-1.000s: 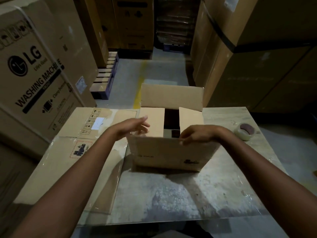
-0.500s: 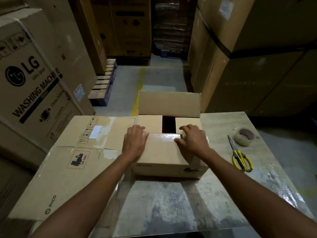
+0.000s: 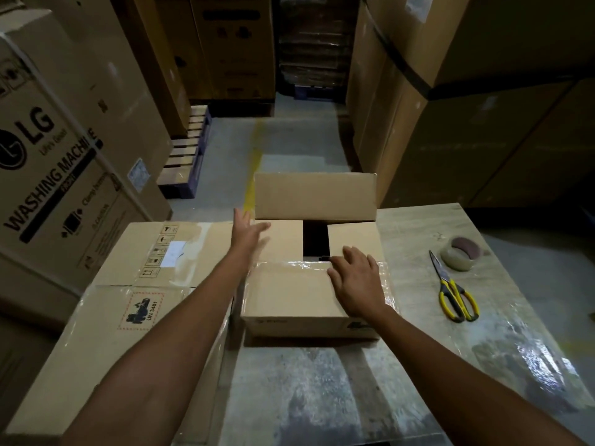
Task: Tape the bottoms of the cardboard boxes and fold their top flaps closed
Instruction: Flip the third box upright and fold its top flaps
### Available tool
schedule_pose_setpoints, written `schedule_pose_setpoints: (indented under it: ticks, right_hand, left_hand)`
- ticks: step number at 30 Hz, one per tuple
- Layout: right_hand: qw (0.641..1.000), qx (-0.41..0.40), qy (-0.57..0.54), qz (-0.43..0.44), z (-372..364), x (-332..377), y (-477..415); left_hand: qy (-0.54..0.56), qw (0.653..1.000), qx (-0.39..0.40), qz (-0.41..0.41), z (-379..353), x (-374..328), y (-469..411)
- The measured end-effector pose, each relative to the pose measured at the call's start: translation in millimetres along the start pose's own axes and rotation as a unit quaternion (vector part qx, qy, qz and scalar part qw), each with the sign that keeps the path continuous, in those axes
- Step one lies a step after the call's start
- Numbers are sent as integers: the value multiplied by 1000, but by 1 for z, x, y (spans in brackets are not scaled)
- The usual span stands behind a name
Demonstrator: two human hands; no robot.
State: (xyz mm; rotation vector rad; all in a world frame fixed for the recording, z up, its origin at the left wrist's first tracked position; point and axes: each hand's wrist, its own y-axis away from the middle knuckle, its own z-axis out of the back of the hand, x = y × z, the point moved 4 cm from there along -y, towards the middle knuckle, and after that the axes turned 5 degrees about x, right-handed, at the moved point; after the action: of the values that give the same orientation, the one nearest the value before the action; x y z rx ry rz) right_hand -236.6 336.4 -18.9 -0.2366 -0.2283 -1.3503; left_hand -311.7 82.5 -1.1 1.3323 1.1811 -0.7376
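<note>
A tall washing-machine carton [image 3: 48, 175] printed with the LG name stands on the floor at far left, with a wooden pallet [image 3: 186, 156] beyond it. A broad flat carton [image 3: 128, 284] bearing a UN 3481 label lies along the left edge of the worktop [image 3: 322, 397].

The person's left hand [image 3: 246, 233] reaches forward with straight fingers, holding nothing, above the left side flap [image 3: 283, 239] of a small cardboard box [image 3: 306, 320]. Its fingertips are near the lower left corner of the upright far flap [image 3: 315, 196]. Whether the hand touches the cardboard cannot be told.

The box sits in the middle of the worktop, toward the far edge. The left side flap and the right side flap [image 3: 354, 235] are folded inward, with a dark gap between them. The near flap [image 3: 286, 288] is folded down flat over them, and glossy clear tape runs along its free edge.

The right hand [image 3: 357, 281] lies palm-down on the right end of the near flap, fingers spread and straight, with the fingertips at the taped edge.

Closed yellow-handled scissors [image 3: 454, 294] lie near the right edge of the worktop. A tape roll [image 3: 462, 254] sits just beyond them, toward the far right corner. Stacked cartons [image 3: 450, 123] rise behind the worktop at right.
</note>
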Motion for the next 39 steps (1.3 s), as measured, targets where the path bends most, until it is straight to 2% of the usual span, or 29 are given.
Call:
schedule_pose_setpoints:
  ticks: [3,6,8,12,14,16,19,22,24,26,27,29,31,34,36,39]
  right_hand:
    - [1000,-4,-6,-1,1,-1,0]
    - [999,-29,-31,8,3,0,2]
    - [995,-75,-66,-9,7,-1,5]
    - [976,-192,-86,-62,18,-1,17]
    - [973,-208,-72,-70,21,1,21]
    - [981,-165,-50,-93,18,-2,19]
    - [989,-69,-26,-129,4,-7,12]
    - [991,-76,-7,-109,10,-13,6]
    - [993,-66,-25,-93,18,-23,4]
    - [991,-70,-35,-105,24,-31,7]
    - [986,-76,-44,-138,23,-37,10]
    - [966,-62,-92,-232,22,-43,16]
    - [953,-17,-143,-268,19,-47,16]
    - [950,0,-176,-260,23,-51,15]
    - [952,-6,-191,-241,25,-47,20]
    - [958,-19,-204,-200,37,-35,23]
  left_hand:
    - [88,995,-6,44,1,-18,-21]
    - [95,994,-8,48,10,-24,-24]
    - [99,994,-10,46,16,-19,-21]
    - [-5,1000,25,-3,18,-9,-3]
    - [-94,993,47,-61,25,0,4]
    - [-199,971,82,-107,31,8,13]
    - [-405,901,88,-129,24,21,31]
    - [-559,824,17,-93,11,37,52]
    - [-586,806,-60,-63,8,41,69]
    - [-579,805,-124,-47,8,40,86]
    - [-571,807,-140,-49,8,40,93]
    - [-556,817,-142,-51,11,45,99]
    - [-518,848,-102,-44,17,55,100]
    - [-416,908,-24,-41,20,63,107]
    - [-387,920,-34,-49,20,61,119]
    - [-377,919,-92,-73,19,50,143]
